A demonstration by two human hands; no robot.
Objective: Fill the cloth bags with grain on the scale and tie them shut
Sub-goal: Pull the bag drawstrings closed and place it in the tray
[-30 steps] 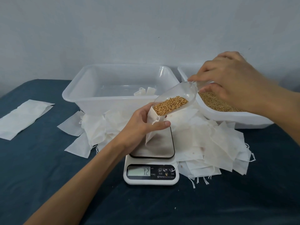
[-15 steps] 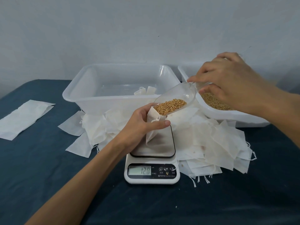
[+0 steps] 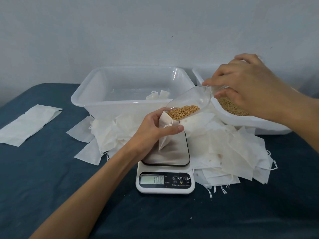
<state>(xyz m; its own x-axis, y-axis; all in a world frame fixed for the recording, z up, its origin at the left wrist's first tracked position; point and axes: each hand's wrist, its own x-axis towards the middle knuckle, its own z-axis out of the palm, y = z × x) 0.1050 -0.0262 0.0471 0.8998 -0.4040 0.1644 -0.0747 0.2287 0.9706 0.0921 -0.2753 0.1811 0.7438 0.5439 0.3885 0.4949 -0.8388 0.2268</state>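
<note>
Head view: the left hand (image 3: 151, 128) held a small cloth bag (image 3: 166, 133) w/ thumb and fingers curled round its top, bag standing on the scale (image 3: 165, 169). The right hand (image 3: 245, 90) pinched the handle of a clear scoop (image 3: 189, 102), tipped down w/ its lip at the bag's mouth. Grain (image 3: 183, 112) lay in the scoop's low end. More grain sat in the right tub (image 3: 241, 123). A big clear tub (image 3: 120, 94) stood behind, two bags inside. Lots of flat bags (image 3: 233, 152) lay piled round the scale on the blue table (image 3: 51, 178).
</note>
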